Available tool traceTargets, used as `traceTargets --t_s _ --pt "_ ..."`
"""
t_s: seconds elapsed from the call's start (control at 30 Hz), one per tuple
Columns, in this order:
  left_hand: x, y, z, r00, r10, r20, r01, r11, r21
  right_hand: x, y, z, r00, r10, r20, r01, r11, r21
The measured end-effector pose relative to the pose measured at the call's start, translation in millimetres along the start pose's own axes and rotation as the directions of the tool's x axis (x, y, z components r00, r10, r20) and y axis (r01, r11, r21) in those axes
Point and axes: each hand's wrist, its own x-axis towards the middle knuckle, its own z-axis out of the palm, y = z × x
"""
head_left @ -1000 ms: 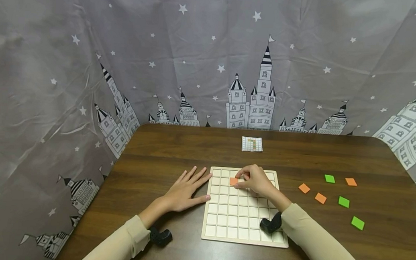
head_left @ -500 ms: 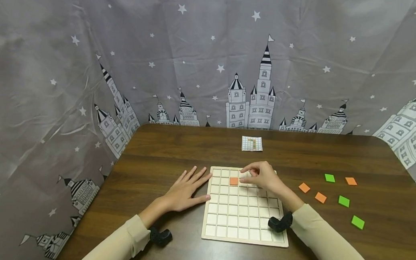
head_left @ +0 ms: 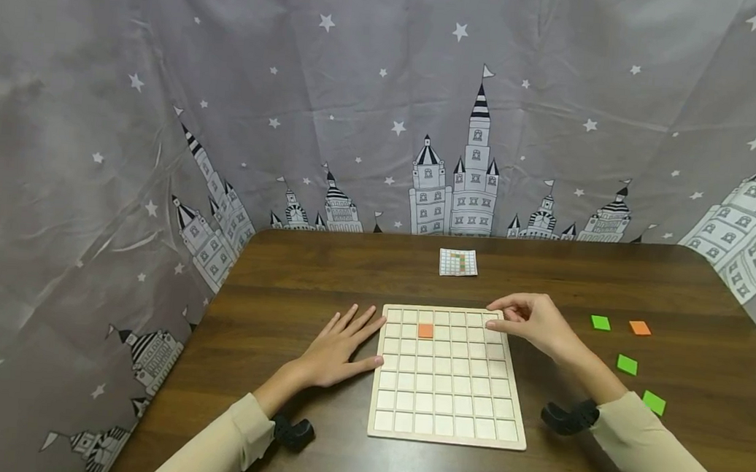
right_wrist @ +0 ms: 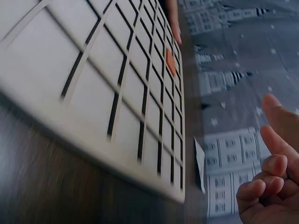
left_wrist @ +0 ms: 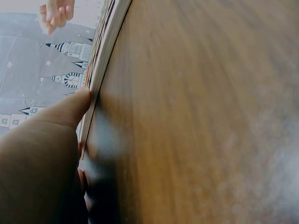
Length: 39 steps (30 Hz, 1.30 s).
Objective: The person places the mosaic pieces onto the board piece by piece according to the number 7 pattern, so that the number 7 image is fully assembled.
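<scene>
A pale wooden grid board [head_left: 443, 403] lies on the brown table, one orange square tile [head_left: 425, 331] seated in a cell of its second row. My left hand [head_left: 334, 346] rests spread on the table, thumb and index fingertip at the board's left edge. In the left wrist view the thumb [left_wrist: 70, 109] meets that edge. Above the board's top right corner is my right hand [head_left: 536, 324], holding nothing. The right wrist view shows its thumb and index finger held apart, the other fingers [right_wrist: 271, 175] loosely bent.
To the right lie three green tiles, a far one [head_left: 600, 322], a middle one [head_left: 627, 364] and a near one [head_left: 654, 403], partly behind the sleeve. An orange tile [head_left: 639, 328] lies farther right. Behind the board is a printed grid card [head_left: 458, 262]. A castle-print curtain [head_left: 360, 118] backs the table.
My right hand has let go of the orange tile on the board and moved right to the board's corner. It now hides two loose orange tiles. The left hand has stayed put.
</scene>
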Motion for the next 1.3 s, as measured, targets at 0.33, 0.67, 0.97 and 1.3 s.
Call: traceTargets --t_s 0.33,0.67,0.97,1.3 --pt "-0.1 -0.7 0.4 1.000 -0.008 0.017 0.008 1.000 0.001 -43.8 13 -43 0.996 0.001 -0.092 -0.010 0.996 -0.090" --pt "0.0 0.3 -0.5 1.000 -0.016 0.017 0.016 1.000 0.007 -85.9 30 -74 0.977 0.050 -0.207 -0.081 0.986 -0.143" --pt "0.2 -0.6 1.3 0.999 -0.019 0.032 0.019 1.000 0.000 -121.9 48 -97 0.955 0.093 -0.282 -0.150 0.970 -0.190" --pt "1.4 -0.3 0.6 1.000 -0.019 0.021 0.019 1.000 0.006 -153.8 72 -106 0.920 0.159 -0.359 -0.260 0.931 -0.256"
